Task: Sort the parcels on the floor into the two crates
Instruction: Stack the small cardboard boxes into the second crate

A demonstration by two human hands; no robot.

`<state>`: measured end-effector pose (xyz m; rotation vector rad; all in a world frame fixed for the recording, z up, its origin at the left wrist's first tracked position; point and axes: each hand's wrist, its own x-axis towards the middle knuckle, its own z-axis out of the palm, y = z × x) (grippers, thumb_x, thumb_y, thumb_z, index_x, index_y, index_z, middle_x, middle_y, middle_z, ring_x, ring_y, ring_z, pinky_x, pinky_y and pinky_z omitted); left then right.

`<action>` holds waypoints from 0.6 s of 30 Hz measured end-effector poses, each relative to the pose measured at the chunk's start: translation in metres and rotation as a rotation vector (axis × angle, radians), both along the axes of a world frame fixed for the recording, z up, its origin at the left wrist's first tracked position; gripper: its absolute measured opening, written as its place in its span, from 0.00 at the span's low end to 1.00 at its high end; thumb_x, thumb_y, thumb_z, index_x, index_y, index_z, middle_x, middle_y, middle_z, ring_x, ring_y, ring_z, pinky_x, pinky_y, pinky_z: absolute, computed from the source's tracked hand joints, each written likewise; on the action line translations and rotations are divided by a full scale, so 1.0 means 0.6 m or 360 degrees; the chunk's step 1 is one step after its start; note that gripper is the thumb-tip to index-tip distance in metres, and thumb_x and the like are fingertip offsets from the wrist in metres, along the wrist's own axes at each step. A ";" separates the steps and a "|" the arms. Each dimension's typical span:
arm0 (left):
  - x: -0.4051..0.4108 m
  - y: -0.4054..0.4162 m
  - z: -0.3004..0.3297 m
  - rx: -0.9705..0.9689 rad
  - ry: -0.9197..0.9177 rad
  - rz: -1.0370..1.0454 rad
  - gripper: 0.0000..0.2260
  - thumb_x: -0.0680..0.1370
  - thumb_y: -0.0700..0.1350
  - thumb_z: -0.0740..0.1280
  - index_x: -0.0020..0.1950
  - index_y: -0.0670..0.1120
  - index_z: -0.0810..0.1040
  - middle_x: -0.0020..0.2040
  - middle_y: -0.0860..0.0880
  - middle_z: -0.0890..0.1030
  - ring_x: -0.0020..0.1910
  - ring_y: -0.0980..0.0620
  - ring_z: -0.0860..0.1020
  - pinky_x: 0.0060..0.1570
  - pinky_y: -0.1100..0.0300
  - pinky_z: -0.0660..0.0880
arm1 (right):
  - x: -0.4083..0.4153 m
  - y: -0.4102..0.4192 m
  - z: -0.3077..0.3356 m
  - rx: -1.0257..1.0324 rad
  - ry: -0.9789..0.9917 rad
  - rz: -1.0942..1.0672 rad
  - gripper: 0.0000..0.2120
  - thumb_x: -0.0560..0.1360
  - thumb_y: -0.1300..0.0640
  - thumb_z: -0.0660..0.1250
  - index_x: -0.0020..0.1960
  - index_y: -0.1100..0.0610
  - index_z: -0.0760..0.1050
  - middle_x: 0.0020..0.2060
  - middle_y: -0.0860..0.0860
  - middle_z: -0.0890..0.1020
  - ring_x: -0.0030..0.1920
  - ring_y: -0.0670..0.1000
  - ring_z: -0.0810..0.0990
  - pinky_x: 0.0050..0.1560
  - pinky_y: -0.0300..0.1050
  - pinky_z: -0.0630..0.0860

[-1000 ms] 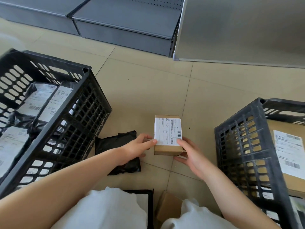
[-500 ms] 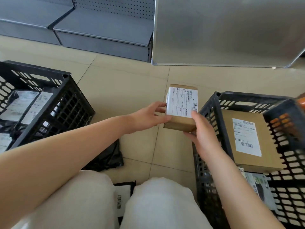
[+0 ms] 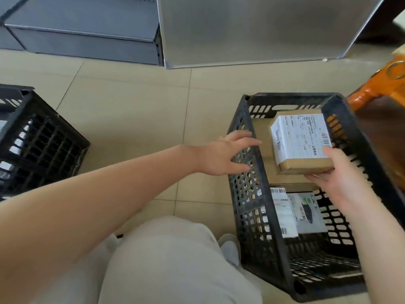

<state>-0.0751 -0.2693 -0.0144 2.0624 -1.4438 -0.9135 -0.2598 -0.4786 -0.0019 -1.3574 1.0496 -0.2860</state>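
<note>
My left hand [image 3: 221,155] has let go of the small box [image 3: 303,142] and now hangs open, fingers spread, beside the right crate [image 3: 247,194] wall. My right hand [image 3: 338,181] alone grips the box, now over that crate's interior, above a larger carton [image 3: 262,137].

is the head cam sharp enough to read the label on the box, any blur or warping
Head view: the label on the small box in the right hand is motion-smeared, only its barcode discernible; the orange object at right is heavily blurred; wide-angle bending splays the right crate; soft, even light.
</note>
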 end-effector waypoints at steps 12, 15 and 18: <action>-0.043 -0.025 -0.068 0.0018 -0.0179 -0.0019 0.24 0.82 0.48 0.62 0.76 0.59 0.61 0.80 0.55 0.49 0.79 0.47 0.48 0.74 0.46 0.60 | -0.151 -0.065 -0.083 0.0323 0.0434 -0.0176 0.15 0.81 0.55 0.56 0.67 0.53 0.70 0.59 0.58 0.79 0.61 0.59 0.77 0.65 0.64 0.72; -0.042 -0.024 -0.071 0.0018 -0.0102 -0.0001 0.24 0.81 0.47 0.63 0.76 0.61 0.61 0.80 0.58 0.48 0.79 0.46 0.50 0.74 0.44 0.60 | -0.170 -0.078 -0.081 0.0309 0.0484 -0.0168 0.18 0.81 0.55 0.56 0.70 0.53 0.69 0.59 0.58 0.79 0.61 0.59 0.78 0.63 0.64 0.73; -0.039 -0.023 -0.073 0.0039 -0.0057 -0.0007 0.25 0.81 0.46 0.63 0.75 0.62 0.60 0.80 0.59 0.46 0.79 0.45 0.50 0.75 0.44 0.58 | -0.184 -0.088 -0.081 0.0266 0.0549 -0.0117 0.16 0.80 0.55 0.59 0.67 0.54 0.70 0.59 0.58 0.80 0.60 0.58 0.78 0.60 0.62 0.75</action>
